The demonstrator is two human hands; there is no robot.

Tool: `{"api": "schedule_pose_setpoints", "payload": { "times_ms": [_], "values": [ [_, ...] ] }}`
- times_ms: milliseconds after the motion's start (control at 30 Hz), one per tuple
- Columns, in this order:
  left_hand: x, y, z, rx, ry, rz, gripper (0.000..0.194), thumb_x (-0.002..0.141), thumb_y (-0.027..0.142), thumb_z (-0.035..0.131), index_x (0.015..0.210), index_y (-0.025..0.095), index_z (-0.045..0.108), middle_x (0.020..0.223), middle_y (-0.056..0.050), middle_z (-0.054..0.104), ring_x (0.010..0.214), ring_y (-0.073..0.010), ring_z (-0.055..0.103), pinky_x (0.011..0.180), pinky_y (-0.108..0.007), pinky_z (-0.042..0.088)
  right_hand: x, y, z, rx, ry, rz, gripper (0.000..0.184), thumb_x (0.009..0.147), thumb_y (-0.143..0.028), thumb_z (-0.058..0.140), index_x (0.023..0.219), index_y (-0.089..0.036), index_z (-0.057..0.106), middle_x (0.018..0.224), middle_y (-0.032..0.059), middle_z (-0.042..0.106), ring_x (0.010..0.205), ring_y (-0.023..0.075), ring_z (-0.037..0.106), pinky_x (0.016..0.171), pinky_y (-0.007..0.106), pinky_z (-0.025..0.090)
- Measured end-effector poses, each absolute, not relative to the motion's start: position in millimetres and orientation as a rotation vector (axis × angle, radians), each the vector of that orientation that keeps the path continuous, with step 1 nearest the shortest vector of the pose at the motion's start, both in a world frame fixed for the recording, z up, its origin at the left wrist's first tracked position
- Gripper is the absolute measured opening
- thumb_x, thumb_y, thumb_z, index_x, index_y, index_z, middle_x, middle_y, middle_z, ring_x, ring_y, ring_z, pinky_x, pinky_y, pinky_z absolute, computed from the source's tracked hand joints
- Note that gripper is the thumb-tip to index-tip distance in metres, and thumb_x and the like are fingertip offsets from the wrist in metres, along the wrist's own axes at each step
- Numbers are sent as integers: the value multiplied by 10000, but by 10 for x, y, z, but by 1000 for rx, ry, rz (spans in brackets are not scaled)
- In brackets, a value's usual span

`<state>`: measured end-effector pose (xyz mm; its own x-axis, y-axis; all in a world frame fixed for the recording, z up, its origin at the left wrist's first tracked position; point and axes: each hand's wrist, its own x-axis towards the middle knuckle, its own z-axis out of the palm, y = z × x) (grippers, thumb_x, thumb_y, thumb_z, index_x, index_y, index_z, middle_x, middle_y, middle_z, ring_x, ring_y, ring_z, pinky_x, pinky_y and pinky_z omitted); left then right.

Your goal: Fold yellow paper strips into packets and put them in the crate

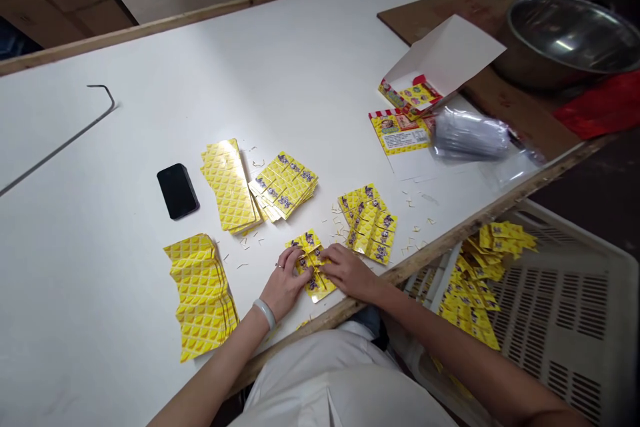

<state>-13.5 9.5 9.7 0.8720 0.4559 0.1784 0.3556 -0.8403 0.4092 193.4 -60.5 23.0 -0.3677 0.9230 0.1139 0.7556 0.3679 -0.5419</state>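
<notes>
Near the table's front edge my left hand [285,283] and my right hand [347,270] press from both sides on a small strip of yellow packets [311,255] lying flat on the white table [300,67]. My fingers rest on the strip's lower part, so some packets are hidden. A jade-coloured bangle sits on my left wrist. Just right of my right hand lies another fanned stack of yellow packets [370,223].
More yellow packet stacks lie at the left [203,293] and centre [230,183], [285,183]. A black phone [177,190], an open printed box [425,80], a plastic bag [470,137], a metal bowl [565,37] and a white crate [560,307] holding packets surround them. Paper scraps litter the table.
</notes>
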Motion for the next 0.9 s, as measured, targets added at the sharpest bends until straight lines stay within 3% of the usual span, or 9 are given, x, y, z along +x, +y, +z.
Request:
{"api": "schedule_pose_setpoints", "payload": {
  "times_ms": [33, 167, 433, 533, 700, 900],
  "values": [
    [-134, 85, 93, 2691, 606, 392, 222, 850, 83, 481, 1002, 206, 587, 1265, -122, 344, 1249, -288, 288, 952, -459, 460, 1950, -570, 257, -1493, -2156, 655, 124, 857, -137, 526, 960, -174, 585, 1018, 86, 549, 976, 203, 475, 854, 356, 444],
    [-127, 86, 94, 2730, 605, 389, 205, 847, 101, 499, 1016, 189, 574, 1260, -135, 341, 1244, -292, 304, 941, -442, 478, 1968, -448, 419, -1580, -2037, 849, 529, 782, -150, 586, 1279, -142, 405, 1132, 107, 472, 1060, 211, 464, 928, 366, 434],
    [-91, 40, 117, 2765, 616, 327, 226, 805, 39, 494, 972, 170, 573, 1300, -140, 360, 1292, -309, 294, 991, -476, 447, 1992, -405, 471, -1559, -2105, 934, 282, 802, -189, 599, 1084, -199, 598, 973, 41, 448, 910, 166, 498, 856, 316, 462],
    [-87, 26, 128, 2717, 645, 367, 240, 813, 40, 485, 980, 185, 578, 1297, -130, 365, 1276, -296, 318, 978, -470, 454, 1978, -411, 472, -1574, -2093, 938, 377, 801, -192, 601, 1175, -205, 558, 997, 47, 454, 917, 170, 507, 867, 326, 466],
    [-101, 32, 106, 2535, 710, 478, 202, 876, 139, 467, 1036, 205, 571, 1252, -106, 389, 1192, -247, 408, 945, -461, 468, 1953, -621, 585, -1692, -1988, 722, 586, 840, -196, 524, 1393, -226, 330, 1138, 98, 430, 963, 193, 497, 867, 361, 472],
    [-133, 1, -8, 2531, 707, 509, 297, 893, 130, 420, 1143, 204, 562, 1298, -116, 389, 1252, -264, 377, 975, -478, 434, 1965, -1041, 543, -1754, -1882, 741, 565, 809, -129, 512, 1354, -226, 398, 1011, 72, 498, 969, 201, 494, 872, 361, 460]
  ]
}}
